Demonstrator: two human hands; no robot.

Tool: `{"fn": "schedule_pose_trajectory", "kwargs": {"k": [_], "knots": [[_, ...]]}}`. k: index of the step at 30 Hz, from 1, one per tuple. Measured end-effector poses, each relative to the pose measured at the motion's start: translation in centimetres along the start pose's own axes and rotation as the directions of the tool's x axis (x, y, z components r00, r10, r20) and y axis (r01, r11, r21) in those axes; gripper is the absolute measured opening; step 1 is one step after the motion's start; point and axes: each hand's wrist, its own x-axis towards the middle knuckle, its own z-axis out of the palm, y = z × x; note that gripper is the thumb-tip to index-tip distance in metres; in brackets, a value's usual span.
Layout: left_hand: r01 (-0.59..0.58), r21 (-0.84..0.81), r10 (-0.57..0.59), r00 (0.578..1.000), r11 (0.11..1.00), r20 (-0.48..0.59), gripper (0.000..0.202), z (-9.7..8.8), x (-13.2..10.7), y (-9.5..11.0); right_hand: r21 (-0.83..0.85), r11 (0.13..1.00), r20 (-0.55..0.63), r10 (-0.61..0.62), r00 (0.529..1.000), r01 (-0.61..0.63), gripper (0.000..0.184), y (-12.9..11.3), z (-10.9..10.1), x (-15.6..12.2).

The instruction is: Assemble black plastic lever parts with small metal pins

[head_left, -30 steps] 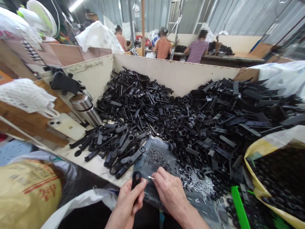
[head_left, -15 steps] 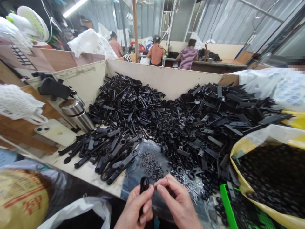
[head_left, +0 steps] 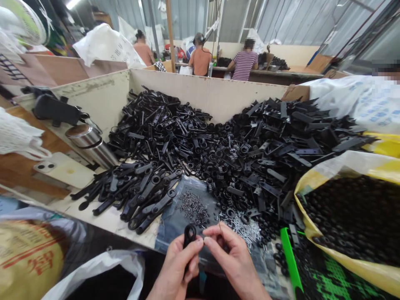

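My left hand [head_left: 179, 264] is closed around a black plastic part with a ring-shaped end [head_left: 189, 233], which stands up above the fingers. Close beside it, my right hand [head_left: 229, 254] is in a pinch at the left thumb tip; whatever is between those fingertips is too small to make out. Both hands are over a dark mat [head_left: 170, 225] at the bench's front edge. Just beyond them lie a heap of small dark metal pieces [head_left: 193, 206] and a scatter of silver pins [head_left: 245, 229].
Black handle-like parts [head_left: 146, 191] lie left; a large heap of black plastic parts [head_left: 265, 150] fills the back and right. A steel flask [head_left: 93, 143] and phone [head_left: 64, 170] sit left. At right are a yellow-edged sack [head_left: 308, 216] and green basket [head_left: 290, 260]. People sit far behind.
The view has shifted slightly, so the bench contents appear higher and further left. My fingertips remain together at the ring-ended part, with the right fingers slightly repositioned.
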Motion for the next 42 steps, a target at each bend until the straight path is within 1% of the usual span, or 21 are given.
{"fn": "schedule_pose_trajectory", "kwargs": {"k": [2,5,7,9,11,13,15,17,20,21,23,26,28,30,32,33,35,38,42], "knots": [[0.028,-0.021,-0.028,0.999,0.999,-0.014,0.039,0.4,0.0,0.0,-0.019,1.000,-0.018,-0.002,1.000,0.002,0.032,0.3,-0.3,-0.3],[0.170,-0.166,-0.176,0.984,0.971,-0.025,0.040,1.2,0.3,-0.1,-0.064,0.996,-0.027,-0.069,0.997,0.067,0.024,0.9,-1.0,-0.7],[0.279,-0.255,-0.294,0.956,0.926,-0.021,0.038,1.7,0.6,-0.1,-0.093,0.987,-0.042,-0.133,0.990,0.128,0.017,1.3,-1.5,-1.0],[0.375,-0.303,-0.394,0.919,0.876,-0.001,0.037,2.1,0.9,-0.1,-0.130,0.973,-0.063,-0.200,0.978,0.191,0.013,1.5,-2.0,-1.3],[0.435,-0.320,-0.452,0.892,0.841,0.025,0.042,2.3,1.2,-0.3,-0.169,0.955,-0.080,-0.261,0.962,0.245,0.014,1.7,-2.3,-1.5],[0.455,-0.317,-0.469,0.882,0.832,0.034,0.047,2.5,1.3,-0.5,-0.207,0.937,-0.092,-0.305,0.948,0.281,0.016,1.8,-2.5,-1.7],[0.447,-0.305,-0.461,0.887,0.841,0.029,0.045,2.6,1.3,-0.7,-0.239,0.928,-0.100,-0.317,0.943,0.287,0.015,1.9,-2.5,-1.8],[0.418,-0.281,-0.430,0.903,0.864,0.022,0.035,2.7,1.0,-0.7,-0.254,0.929,-0.117,-0.305,0.945,0.268,0.014,2.0,-2.5,-1.8],[0.355,-0.181,-0.352,0.935,0.917,0.048,0.018,2.9,0.4,-0.2,-0.244,0.945,-0.170,-0.261,0.950,0.217,0.009,1.9,-2.6,-1.7],[0.335,-0.136,-0.327,0.942,0.933,0.074,0.016,2.9,0.1,0.1,-0.235,0.951,-0.188,-0.247,0.950,0.201,0.008,1.8,-2.7,-1.6],[0.289,-0.042,-0.281,0.950,0.957,0.136,0.023,2.7,-0.4,0.5,-0.227,0.957,-0.193,-0.227,0.955,0.182,0.008,1.6,-2.9,-1.6],[0.198,0.086,-0.211,0.959,0.976,0.192,0.032,2.1,-0.9,0.6,-0.236,0.948,-0.113,-0.244,0.963,0.213,0.008,1.4,-3.0,-1.7],[0.172,0.140,-0.196,0.965,0.975,0.176,0.035,1.6,-1.1,0.2,-0.244,0.933,-0.047,-0.283,0.958,0.264,0.010,1.3,-2.9,-1.7],[0.176,0.173,-0.199,0.972,0.969,0.127,0.046,1.1,-1.1,-0.3,-0.252,0.916,0.002,-0.321,0.947,0.311,0.011,1.4,-2.7,-1.7],[0.174,0.218,-0.195,0.978,0.960,0.075,0.059,1.0,-1.0,-0.5,-0.263,0.908,0.032,-0.330,0.943,0.326,0.012,1.5,-2.5,-1.7],[0.166,0.254,-0.189,0.980,0.953,0.068,0.062,1.0,-1.0,-0.5,-0.269,0.908,0.039,-0.323,0.946,0.321,0.013,1.6,-2.5,-1.7],[0.129,0.337,-0.169,0.981,0.933,0.091,0.061,1.3,-1.1,-0.3,-0.282,0.912,0.046,-0.297,0.954,0.297,0.013,1.8,-2.3,-1.8],[0.053,0.442,-0.132,0.980,0.895,0.151,0.054,1.7,-1.2,0.3,-0.292,0.922,0.052,-0.251,0.967,0.255,0.012,2.0,-2.2,-1.9],[-0.017,0.519,-0.068,0.987,0.855,0.144,0.052,1.4,-1.2,0.2,-0.283,0.941,0.011,-0.191,0.982,0.186,0.012,1.7,-1.8,-2.2]]}}
